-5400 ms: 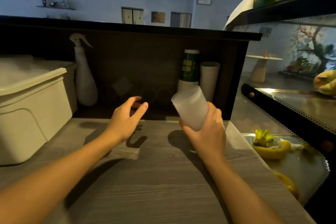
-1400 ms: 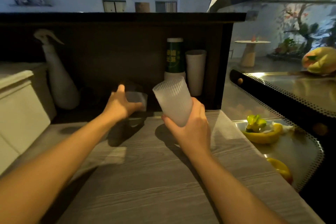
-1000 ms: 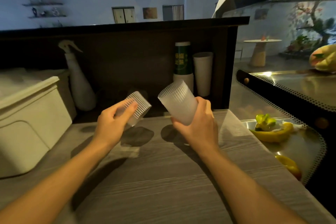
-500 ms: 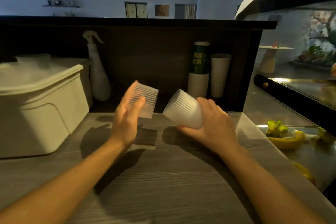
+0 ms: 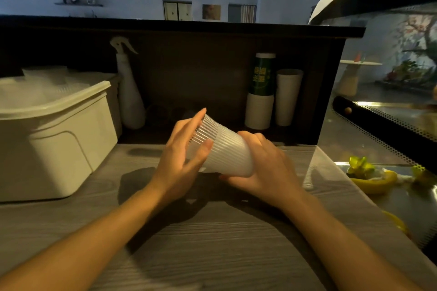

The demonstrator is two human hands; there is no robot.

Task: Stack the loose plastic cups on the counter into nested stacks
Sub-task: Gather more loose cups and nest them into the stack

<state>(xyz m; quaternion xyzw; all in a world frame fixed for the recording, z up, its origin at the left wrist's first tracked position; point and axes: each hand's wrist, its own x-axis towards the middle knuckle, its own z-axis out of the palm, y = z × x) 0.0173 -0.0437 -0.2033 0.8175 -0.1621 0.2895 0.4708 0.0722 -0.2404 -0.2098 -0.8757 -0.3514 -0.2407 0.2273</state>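
Note:
A stack of ribbed, frosted plastic cups (image 5: 233,156) lies tilted on its side above the wood-grain counter (image 5: 212,248), its mouth toward the left. My right hand (image 5: 264,168) grips the stack from below and behind. A single clear ribbed cup (image 5: 205,132) sits in the stack's mouth, with part of it still sticking out. My left hand (image 5: 182,153) holds that cup, palm against its base and fingers spread along its side.
A white lidded bin (image 5: 54,130) stands at the left. Against the dark back panel are a spray bottle (image 5: 128,92), a green-labelled cup stack (image 5: 261,92) and white paper cups (image 5: 288,97). At the right is a glass display case with banana-shaped items (image 5: 376,182).
My left hand picked up a loose clear cup from the back of the counter and brought it rightward into the mouth of the stack, which my right hand tipped over to the left.

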